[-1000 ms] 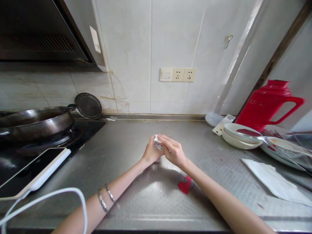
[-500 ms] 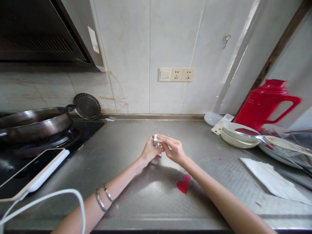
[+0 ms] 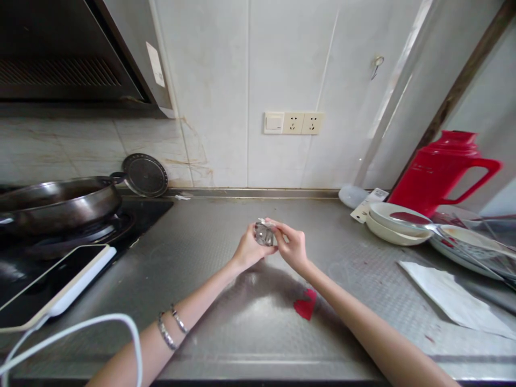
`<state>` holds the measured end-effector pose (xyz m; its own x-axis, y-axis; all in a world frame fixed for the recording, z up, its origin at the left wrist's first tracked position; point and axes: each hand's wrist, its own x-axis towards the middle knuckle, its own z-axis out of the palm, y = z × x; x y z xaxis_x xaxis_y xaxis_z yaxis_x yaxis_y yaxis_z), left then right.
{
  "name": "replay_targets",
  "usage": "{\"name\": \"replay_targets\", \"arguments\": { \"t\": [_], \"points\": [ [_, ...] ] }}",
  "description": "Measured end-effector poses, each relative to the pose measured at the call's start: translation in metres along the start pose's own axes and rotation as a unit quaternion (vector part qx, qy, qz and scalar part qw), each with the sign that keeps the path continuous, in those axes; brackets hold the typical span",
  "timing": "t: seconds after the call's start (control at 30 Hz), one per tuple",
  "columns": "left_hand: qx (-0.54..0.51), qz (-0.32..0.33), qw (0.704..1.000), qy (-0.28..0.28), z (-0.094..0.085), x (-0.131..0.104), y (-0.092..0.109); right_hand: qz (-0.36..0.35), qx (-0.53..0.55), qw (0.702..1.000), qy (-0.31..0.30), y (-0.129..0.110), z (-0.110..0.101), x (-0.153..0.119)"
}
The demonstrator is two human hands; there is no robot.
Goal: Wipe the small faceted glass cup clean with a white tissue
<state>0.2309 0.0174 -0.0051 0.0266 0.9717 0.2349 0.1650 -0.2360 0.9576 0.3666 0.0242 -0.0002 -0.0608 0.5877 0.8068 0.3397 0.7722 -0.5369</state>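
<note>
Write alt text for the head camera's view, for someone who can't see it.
A left hand holds a small shiny object, the right hand at its top edge, over a metal counter. A pan stands left; a red flask, right.

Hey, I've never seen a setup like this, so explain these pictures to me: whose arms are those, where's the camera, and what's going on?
There's no robot here: those are a person's bare arms, seen by one camera worn on their head, looking forward and down. The left hand holds a small shiny item, too small to identify, while the right hand has its fingertips at the item's upper edge. Below is a metal counter with a red scrap near the right forearm. Farther right lie a white sheet, stacked bowls and a red flask. On the left, a pan sits on the stove.
</note>
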Motion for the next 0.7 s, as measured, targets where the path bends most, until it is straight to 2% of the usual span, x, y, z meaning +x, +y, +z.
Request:
{"name": "replay_targets", "arguments": {
  "t": [0.1, 0.2, 0.3, 0.47, 0.53, 0.63, 0.7],
  "points": [
    [0.002, -0.021, 1.000, -0.002, -0.0027, 0.0029, -0.0002, -0.107, -0.005, 0.994, -0.037, -0.0033, -0.0007, -0.0025],
    [-0.025, -0.024, 0.999, -0.006, -0.0042, 0.0049, -0.0013, -0.157, -0.003, 0.986, -0.061, -0.0037, 0.0011, -0.0047],
    [-0.045, -0.018, 0.999, -0.004, -0.0033, 0.0049, -0.0029, -0.125, 0.004, 0.991, -0.045, -0.0028, 0.0030, -0.0048],
    [-0.012, -0.005, 1.000, 0.008, -0.0016, 0.0029, -0.0043, 0.031, 0.019, 0.999, 0.001, -0.0003, 0.0038, 0.0009],
    [0.018, 0.015, 1.000, 0.018, -0.0022, 0.0025, -0.0045, 0.070, 0.031, 0.997, 0.014, 0.0018, 0.0044, 0.0025],
    [0.070, 0.031, 0.997, 0.026, -0.0039, 0.0027, -0.0051, 0.063, 0.010, 0.998, 0.020, 0.0030, 0.0053, 0.0016],
    [0.088, 0.028, 0.995, 0.023, -0.0049, 0.0034, -0.0061, -0.005, -0.024, 1.000, 0.008, 0.0016, 0.0042, -0.0002]
  ]
}}
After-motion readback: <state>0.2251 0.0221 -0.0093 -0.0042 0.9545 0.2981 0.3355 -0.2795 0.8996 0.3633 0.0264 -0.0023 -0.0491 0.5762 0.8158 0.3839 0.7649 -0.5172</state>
